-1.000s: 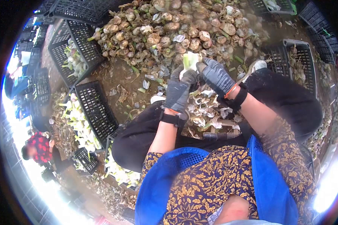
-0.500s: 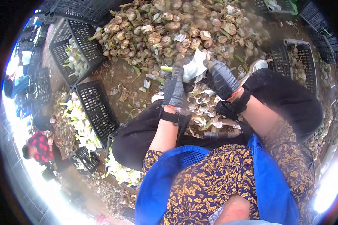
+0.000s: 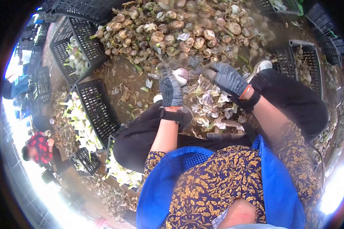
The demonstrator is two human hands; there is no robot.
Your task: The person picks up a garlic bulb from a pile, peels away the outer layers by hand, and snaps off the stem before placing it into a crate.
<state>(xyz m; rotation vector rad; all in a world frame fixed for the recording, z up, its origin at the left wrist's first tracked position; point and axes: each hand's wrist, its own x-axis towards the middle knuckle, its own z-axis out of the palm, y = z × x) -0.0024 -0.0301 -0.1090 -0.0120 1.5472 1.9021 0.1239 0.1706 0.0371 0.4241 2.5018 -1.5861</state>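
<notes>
My left hand [image 3: 170,88], in a grey glove, is closed around a garlic bulb [image 3: 181,76] with white and purple skin. The bulb sticks out on the thumb side, toward my right hand. To its right, my right hand [image 3: 230,81] wears a grey glove too, with its fingers bent together and pointing at the bulb. A small brownish bit shows at those fingertips, too smeared to name. Loose garlic skins [image 3: 207,102] lie below, between my legs. Just beyond both hands rises a large heap of unpeeled garlic bulbs [image 3: 176,26].
Black plastic crates [image 3: 97,110] stand at my left, near garlic with pale green stems [image 3: 82,126]. Another crate [image 3: 317,68] is at the right, holding dry scraps. A person in a red and black top [image 3: 40,147] sits at the far left.
My hands have drawn apart, the left one shifting slightly left and the right one slightly right. The white piece between them has gone from view, and a purple-white bulb now shows in my left hand.
</notes>
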